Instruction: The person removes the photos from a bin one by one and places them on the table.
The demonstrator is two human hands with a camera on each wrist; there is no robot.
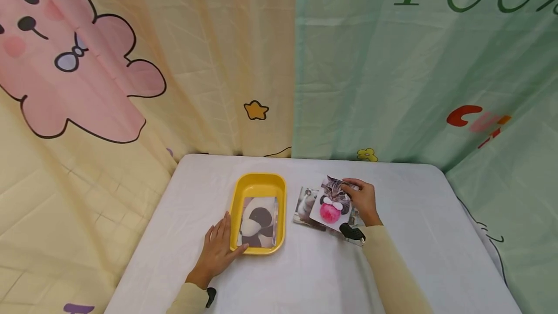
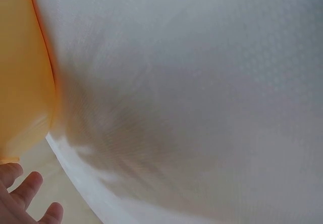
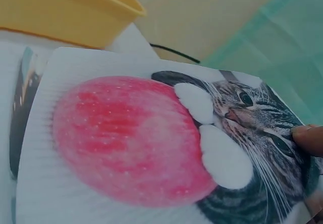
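A yellow tray (image 1: 258, 178) stands on the table, with a black-and-white picture card (image 1: 257, 222) lying inside it. My left hand (image 1: 216, 246) rests against the tray's near left side, fingers extended along the wall and thumb at the front rim. In the left wrist view, the fingers of the left hand (image 2: 22, 196) show beside the yellow wall. My right hand (image 1: 363, 201) pinches the top edge of a cat picture card (image 1: 333, 205) with a pink ball on it. That card is raised and tilted over other picture cards (image 1: 302, 207), which it partly hides.
A white cloth covers the table (image 1: 405, 236). Printed curtains hang behind and beside it, with a yellow curtain (image 1: 209, 86) at the left and a green curtain (image 1: 370, 76) at the right. The tray stands left of the loose cards.
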